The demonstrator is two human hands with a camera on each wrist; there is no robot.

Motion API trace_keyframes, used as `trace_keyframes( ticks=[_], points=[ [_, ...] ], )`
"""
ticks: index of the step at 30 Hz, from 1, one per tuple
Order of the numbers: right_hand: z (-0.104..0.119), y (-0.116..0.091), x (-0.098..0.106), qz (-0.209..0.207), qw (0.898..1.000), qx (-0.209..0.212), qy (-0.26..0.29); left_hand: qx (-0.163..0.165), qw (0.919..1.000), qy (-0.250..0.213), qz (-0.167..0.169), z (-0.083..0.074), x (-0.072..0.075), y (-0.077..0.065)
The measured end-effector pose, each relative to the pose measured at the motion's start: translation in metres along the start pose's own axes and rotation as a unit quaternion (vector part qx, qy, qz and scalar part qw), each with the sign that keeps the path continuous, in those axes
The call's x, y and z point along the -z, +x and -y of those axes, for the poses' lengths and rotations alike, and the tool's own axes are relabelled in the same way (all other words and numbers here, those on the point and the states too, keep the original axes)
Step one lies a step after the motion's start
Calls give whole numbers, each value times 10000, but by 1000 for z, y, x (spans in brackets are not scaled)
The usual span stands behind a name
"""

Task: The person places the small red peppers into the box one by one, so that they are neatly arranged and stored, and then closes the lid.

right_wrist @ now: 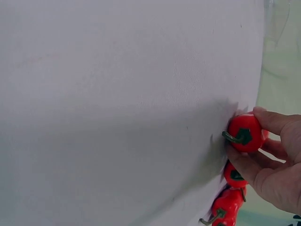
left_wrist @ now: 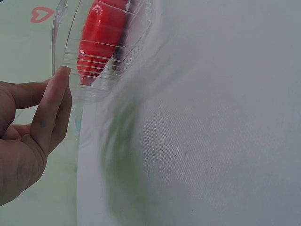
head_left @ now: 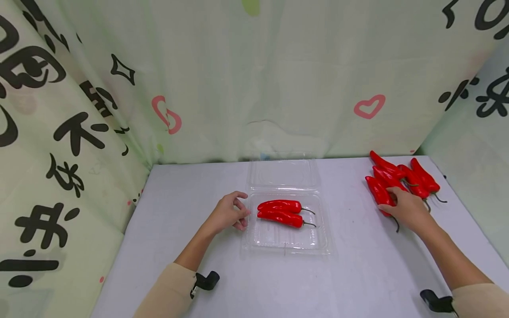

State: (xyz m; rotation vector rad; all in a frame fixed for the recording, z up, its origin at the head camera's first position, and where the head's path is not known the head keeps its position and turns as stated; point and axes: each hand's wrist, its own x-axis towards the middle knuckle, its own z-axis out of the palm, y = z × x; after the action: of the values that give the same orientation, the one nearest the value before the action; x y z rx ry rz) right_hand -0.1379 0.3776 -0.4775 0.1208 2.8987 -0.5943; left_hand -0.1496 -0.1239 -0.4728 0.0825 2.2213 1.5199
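The right hand (head_left: 406, 207) grips a pepper (head_left: 378, 192) beside others (head_left: 424, 175) on the tabletop (head_left: 179, 194), while the left hand (head_left: 229, 213), relaxed, is by the box (head_left: 274, 237) containing two peppers (head_left: 280, 218).

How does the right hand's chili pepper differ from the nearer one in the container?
The right hand pinches one chili pepper; the nearer container pepper lies untouched by either hand. In the head view, the pinched pepper slants steeply, stem downward; the container pepper lies nearly sideways, stem rightward. Both are glossy red, stems attached.
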Motion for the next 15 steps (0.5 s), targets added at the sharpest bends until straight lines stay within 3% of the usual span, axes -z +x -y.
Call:
trace_keyframes(
  ticks=[15],
  points=[
    [-3, -3, -3, -218, 9995, 48, 241, -16, 10000, 9, -8, 1, 0, 1]
  ],
)
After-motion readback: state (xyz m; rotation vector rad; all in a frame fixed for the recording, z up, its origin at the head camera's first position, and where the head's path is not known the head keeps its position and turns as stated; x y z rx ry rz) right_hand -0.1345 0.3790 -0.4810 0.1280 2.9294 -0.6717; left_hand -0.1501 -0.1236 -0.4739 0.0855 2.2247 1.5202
